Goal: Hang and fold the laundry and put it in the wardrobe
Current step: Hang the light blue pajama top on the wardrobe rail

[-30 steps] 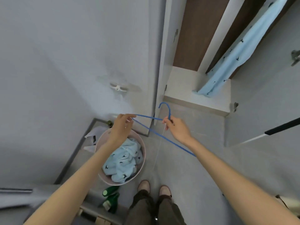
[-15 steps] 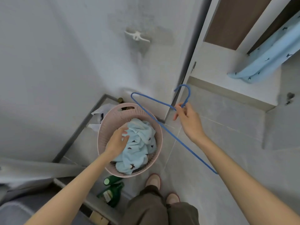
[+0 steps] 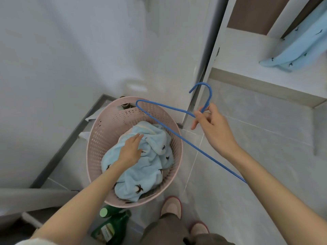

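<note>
The hanger (image 3: 178,137) is blue. The basket (image 3: 99,138) is pale pink, and the garment (image 3: 146,167) in it is light blue with small dark palm-tree prints. The bottle (image 3: 109,225) near it is green.

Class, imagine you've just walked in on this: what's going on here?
A person is sorting laundry beside an open wardrobe. Their right hand pinches a blue hanger just below its hook. Their left hand rests flat on a light blue garment in the pink basket, not yet gripping it. A second garment of the same fabric hangs in the wardrobe.
</note>
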Available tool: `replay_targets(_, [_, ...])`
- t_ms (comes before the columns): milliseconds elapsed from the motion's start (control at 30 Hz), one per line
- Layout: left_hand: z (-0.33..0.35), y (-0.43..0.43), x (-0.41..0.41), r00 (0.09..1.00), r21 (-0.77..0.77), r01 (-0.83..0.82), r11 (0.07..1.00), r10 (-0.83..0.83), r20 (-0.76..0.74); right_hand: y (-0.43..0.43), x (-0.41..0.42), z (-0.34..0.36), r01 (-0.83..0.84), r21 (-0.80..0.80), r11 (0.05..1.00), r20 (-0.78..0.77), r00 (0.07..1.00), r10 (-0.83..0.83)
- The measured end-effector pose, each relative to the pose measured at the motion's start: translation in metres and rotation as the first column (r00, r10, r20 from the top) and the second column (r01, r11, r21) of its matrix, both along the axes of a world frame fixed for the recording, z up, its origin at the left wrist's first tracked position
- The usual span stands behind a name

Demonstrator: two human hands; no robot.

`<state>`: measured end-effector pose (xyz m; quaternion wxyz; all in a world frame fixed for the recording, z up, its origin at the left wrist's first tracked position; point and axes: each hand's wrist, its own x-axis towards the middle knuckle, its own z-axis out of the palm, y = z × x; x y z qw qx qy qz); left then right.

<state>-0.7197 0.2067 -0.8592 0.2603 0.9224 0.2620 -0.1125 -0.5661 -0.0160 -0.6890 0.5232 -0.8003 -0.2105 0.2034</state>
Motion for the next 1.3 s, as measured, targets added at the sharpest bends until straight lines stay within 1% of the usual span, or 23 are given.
replay_targets(133, [-0.020,0.008,0.016,0.992,0.099,0.030,0.995,-0.018,-0.123,0.003,0.004,-0.015,-0.010,-0.011,1.000,-0.005,1.000,0.010])
replay_targets(200, [-0.030,0.010,0.025,0.987,0.156,0.067,0.986,-0.042,-0.155,0.006,0.008,-0.022,-0.005,-0.006,1.000,-0.003,1.000,0.005])
replay_targets(367, [-0.048,0.015,0.032,0.976,0.378,0.193,0.905,-0.138,-0.166,0.013,0.014,-0.038,-0.013,-0.033,0.999,-0.016,1.000,0.012])
replay_targets(433, [-0.048,0.019,0.033,0.978,0.379,0.189,0.906,-0.139,-0.155,0.013,0.013,-0.042,-0.016,-0.042,0.999,-0.029,0.999,0.014])
replay_targets(500, [-0.038,0.024,0.032,0.992,0.309,0.115,0.944,-0.093,-0.085,0.012,0.011,-0.043,-0.010,-0.040,0.999,-0.031,0.999,0.009])
replay_targets(600, [-0.004,0.029,0.028,0.996,0.136,-0.009,0.991,-0.004,0.094,0.010,0.008,-0.034,-0.023,-0.021,1.000,-0.029,0.999,0.022])
replay_targets(667, [0.026,0.032,0.023,0.980,0.030,-0.104,0.994,0.097,0.175,0.007,0.004,-0.021,-0.029,-0.011,1.000,-0.011,1.000,0.029])
replay_targets(767, [0.082,0.037,0.016,0.951,-0.056,-0.181,0.982,0.189,0.246,0.003,-0.005,0.007,-0.021,0.027,0.999,0.025,0.999,0.021])
replay_targets(833, [0.120,0.039,0.008,0.932,-0.110,-0.169,0.980,0.195,0.305,0.001,-0.013,0.031,-0.034,0.036,0.999,0.053,0.998,0.032])
replay_targets(933, [0.175,0.036,-0.008,0.900,-0.092,-0.197,0.976,0.217,0.377,-0.004,-0.029,0.071,-0.062,0.029,0.998,0.103,0.993,0.058])
replay_targets(1000, [0.210,0.032,-0.019,0.874,-0.139,-0.223,0.965,0.261,0.411,-0.008,-0.042,0.099,-0.071,0.056,0.996,0.133,0.989,0.063])
replay_targets(1133, [0.278,0.020,-0.039,0.803,-0.346,-0.188,0.919,0.346,0.485,-0.014,-0.071,0.158,-0.094,0.083,0.992,0.167,0.983,0.079])
replay_targets(1233, [0.326,-0.001,-0.054,0.778,-0.427,-0.098,0.899,0.336,0.530,-0.021,-0.094,0.197,-0.145,0.108,0.984,0.180,0.976,0.124])
replay_targets(1300, [0.356,-0.017,-0.061,0.748,-0.503,-0.037,0.864,0.358,0.560,-0.026,-0.108,0.218,-0.164,0.132,0.977,0.191,0.972,0.138])
